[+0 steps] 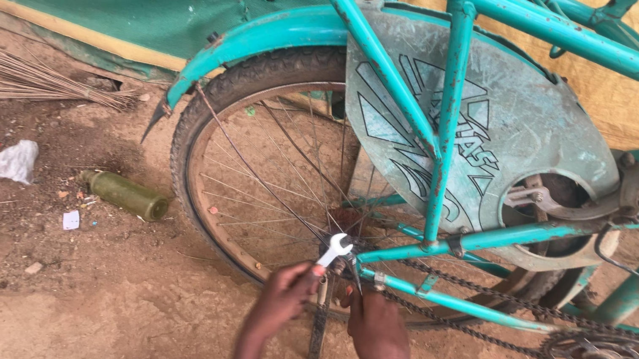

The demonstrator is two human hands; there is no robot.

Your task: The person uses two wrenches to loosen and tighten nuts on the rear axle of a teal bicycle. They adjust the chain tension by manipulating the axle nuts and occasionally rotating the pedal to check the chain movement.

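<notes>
Steel shows bright in my left hand: a small open-ended spanner, its head sitting right at the rear hub of the teal bicycle, where the spokes meet. My left grip is closed around the spanner's lower shank, and my right hand sits just on the other side of the hub, fingers curled in close at the axle end; whether that grip pinches something or only steadies there, I cannot tell. The spanner looks light, rigid and smooth, so I judge it would slip off a nut if it sits crooked, and holding it far down the handle gives the most turn. The wheel beside the hub seems stiff and heavy, and the chain running away from the hub toward the sprocket is likely greasy. Motion blur smears both hands, and the nut itself is hidden behind the spanner head and my fingers. On the dirt well beyond the wheel lie a green bottle and a crumpled white scrap. The front of the frame is cut off.
</notes>
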